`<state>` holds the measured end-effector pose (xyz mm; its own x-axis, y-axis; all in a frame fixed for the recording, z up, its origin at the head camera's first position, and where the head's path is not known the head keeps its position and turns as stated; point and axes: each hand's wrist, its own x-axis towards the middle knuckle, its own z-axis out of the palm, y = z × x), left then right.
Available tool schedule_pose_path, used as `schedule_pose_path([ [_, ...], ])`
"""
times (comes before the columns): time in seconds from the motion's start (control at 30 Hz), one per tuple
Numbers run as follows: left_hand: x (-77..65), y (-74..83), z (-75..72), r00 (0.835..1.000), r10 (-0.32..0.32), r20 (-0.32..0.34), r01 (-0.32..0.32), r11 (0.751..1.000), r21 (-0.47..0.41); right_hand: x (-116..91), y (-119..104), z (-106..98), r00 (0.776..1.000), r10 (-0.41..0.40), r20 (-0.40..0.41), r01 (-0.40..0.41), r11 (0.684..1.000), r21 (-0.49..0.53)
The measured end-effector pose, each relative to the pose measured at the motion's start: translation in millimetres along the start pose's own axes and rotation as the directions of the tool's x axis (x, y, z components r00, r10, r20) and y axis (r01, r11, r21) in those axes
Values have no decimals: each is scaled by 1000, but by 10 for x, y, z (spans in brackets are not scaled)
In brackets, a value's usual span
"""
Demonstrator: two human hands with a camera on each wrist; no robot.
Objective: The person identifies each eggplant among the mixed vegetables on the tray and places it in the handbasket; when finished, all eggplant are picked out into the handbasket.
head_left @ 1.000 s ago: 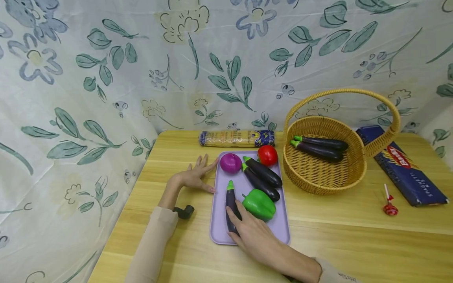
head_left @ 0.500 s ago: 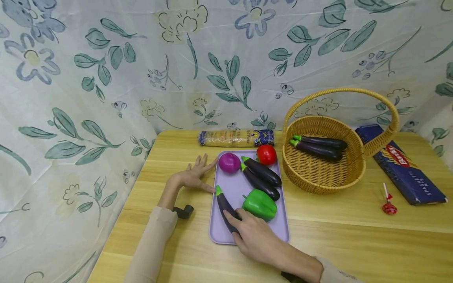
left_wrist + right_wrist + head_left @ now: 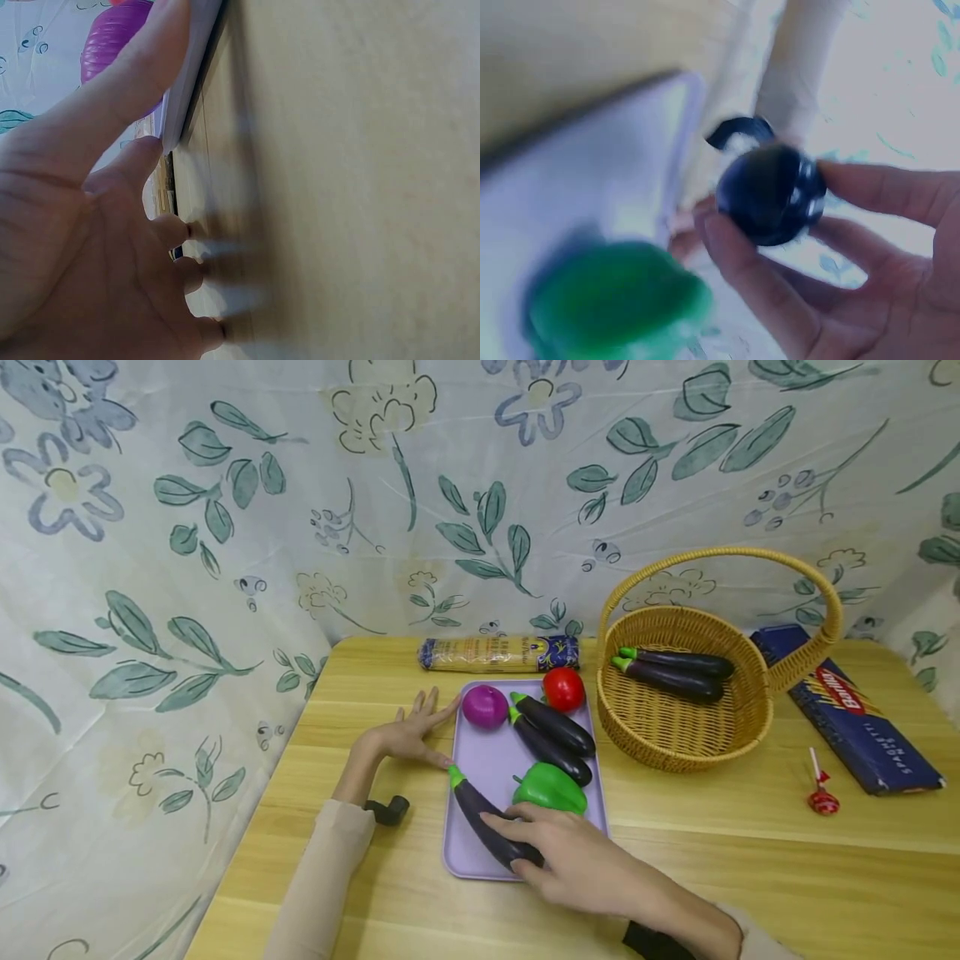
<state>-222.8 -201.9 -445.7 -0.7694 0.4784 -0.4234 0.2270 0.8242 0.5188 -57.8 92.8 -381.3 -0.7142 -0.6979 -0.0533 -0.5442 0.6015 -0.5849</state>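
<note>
My right hand [image 3: 577, 860] pinches a dark purple eggplant [image 3: 483, 814] near its rounded end, over the front of the lilac tray [image 3: 463, 856]. Its green stem points to the tray's left rim, close to my left thumb. In the right wrist view the eggplant's blunt end [image 3: 769, 195] sits between thumb and fingers. My left hand [image 3: 405, 737] is spread on the table, thumb and index finger at the tray's left edge. Two more eggplants [image 3: 551, 743], a green bell pepper [image 3: 551, 787], a purple onion [image 3: 484, 707] and a red tomato [image 3: 563, 689] lie on the tray.
Right of the tray stands a wicker basket [image 3: 678, 756] with a tall handle and two eggplants [image 3: 675, 675] inside. A blue spaghetti box [image 3: 862, 727] and a red lollipop [image 3: 823, 802] lie farther right. Behind the tray is a pasta packet [image 3: 498, 653], near the floral cloth.
My right hand has moved right and swung the eggplant from nearly upright in view to a slant, its stem shifting left and down toward the tray's rim. The left hand stays put.
</note>
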Motion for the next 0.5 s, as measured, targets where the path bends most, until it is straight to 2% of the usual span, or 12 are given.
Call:
schedule_pose_path([
  [0.13,-6,-10,-3,1000,0,0,0,1000,7,-63,46,-330,999,-37,35,35,998,44],
  [0.3,-10,-11,2,1000,-4,-6,4,1000,6,-165,170,-868,997,-25,75,20,997,69],
  [0.5,-12,-2,7,1000,1,-8,-1,1000,-7,-304,376,-1510,996,-51,66,51,999,1],
])
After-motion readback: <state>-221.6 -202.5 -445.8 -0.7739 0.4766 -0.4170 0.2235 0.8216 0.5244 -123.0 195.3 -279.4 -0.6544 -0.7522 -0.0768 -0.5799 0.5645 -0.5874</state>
